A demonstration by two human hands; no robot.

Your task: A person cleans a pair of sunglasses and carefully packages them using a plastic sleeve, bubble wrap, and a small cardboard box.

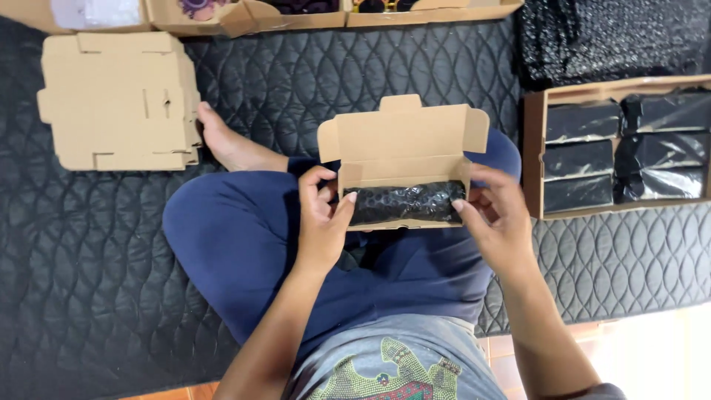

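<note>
Both hands gripped small cardboard box (404, 159) ends, left hand (322, 215), right hand (500, 211); black bubble-wrapped bundle (404, 203) seated inside box. Packing step; lid flap behind bundle needed folding down.

Supporting surface: a black quilted mat (96, 274) with a stitched leaf pattern, covering nearly the whole view. Lying directly on it: a stack of flat, unfolded cardboard blanks (118, 101) at upper left; a row of open cardboard boxes (296, 11) along the top edge (contents mostly cut off); a shallow cardboard tray (533, 155) at right, filled with black wrapped parcels (581, 155); and a heap of black bubble wrap (615, 33) at upper right, just beyond the tray.
</note>
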